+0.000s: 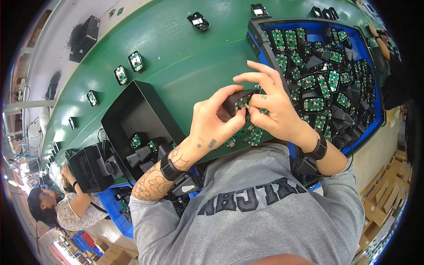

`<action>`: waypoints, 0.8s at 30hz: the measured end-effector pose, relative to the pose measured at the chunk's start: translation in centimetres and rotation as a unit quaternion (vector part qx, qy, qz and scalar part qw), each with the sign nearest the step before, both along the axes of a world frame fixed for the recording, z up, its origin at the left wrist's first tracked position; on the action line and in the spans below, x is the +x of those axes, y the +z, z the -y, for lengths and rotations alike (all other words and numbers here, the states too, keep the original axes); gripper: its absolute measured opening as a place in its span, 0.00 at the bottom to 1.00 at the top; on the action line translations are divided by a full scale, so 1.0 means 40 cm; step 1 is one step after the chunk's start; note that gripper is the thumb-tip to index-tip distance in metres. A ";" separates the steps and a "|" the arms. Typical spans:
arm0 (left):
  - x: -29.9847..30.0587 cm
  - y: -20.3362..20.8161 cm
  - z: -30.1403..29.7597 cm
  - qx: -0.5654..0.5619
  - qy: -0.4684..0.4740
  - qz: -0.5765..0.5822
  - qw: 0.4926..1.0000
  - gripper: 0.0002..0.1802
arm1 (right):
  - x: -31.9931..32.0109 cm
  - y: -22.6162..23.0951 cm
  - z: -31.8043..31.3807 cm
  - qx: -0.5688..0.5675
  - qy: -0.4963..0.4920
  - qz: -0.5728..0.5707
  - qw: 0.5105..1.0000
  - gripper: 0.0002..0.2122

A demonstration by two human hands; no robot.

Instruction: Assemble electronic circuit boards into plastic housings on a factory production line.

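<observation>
My left hand (215, 115) is closed around a small black plastic housing (231, 101) in front of my chest, thumb below and fingers above. A green circuit board (241, 103) shows at the housing's open side. Against that board, the thumb and a finger of my right hand (274, 106) are pinched together, while its other fingers stretch up and away. The right fingertips partly hide the board, so I cannot tell how far it sits inside the housing. Just below my hands, loose green boards (255, 136) lie at the table's near edge.
At right, a blue tray (260, 57) holds many black housings with green boards. A black bin (145, 99) at left contains several pieces. Finished-looking units (198, 21) are spread along the green table (176, 53). A co-worker (66, 203) sits at far left; another person's arm (380, 42) shows at far right.
</observation>
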State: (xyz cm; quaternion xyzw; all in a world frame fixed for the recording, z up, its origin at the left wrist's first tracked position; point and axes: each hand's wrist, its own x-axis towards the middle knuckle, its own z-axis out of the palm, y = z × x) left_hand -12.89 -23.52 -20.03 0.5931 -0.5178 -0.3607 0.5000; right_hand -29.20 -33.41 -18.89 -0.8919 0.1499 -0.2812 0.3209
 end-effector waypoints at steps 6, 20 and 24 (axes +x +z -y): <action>-0.009 0.026 -0.018 -0.037 -0.013 0.127 0.991 0.25 | -0.014 0.025 -0.023 -0.041 -0.006 0.022 0.999 0.07; 0.009 -0.035 -0.029 -0.008 -0.011 0.026 1.000 0.21 | 0.010 -0.006 0.000 0.027 0.100 -0.035 0.994 0.09; -0.001 -0.003 -0.023 0.040 -0.002 -0.094 0.995 0.19 | 0.021 0.005 0.016 0.016 0.110 -0.033 0.993 0.10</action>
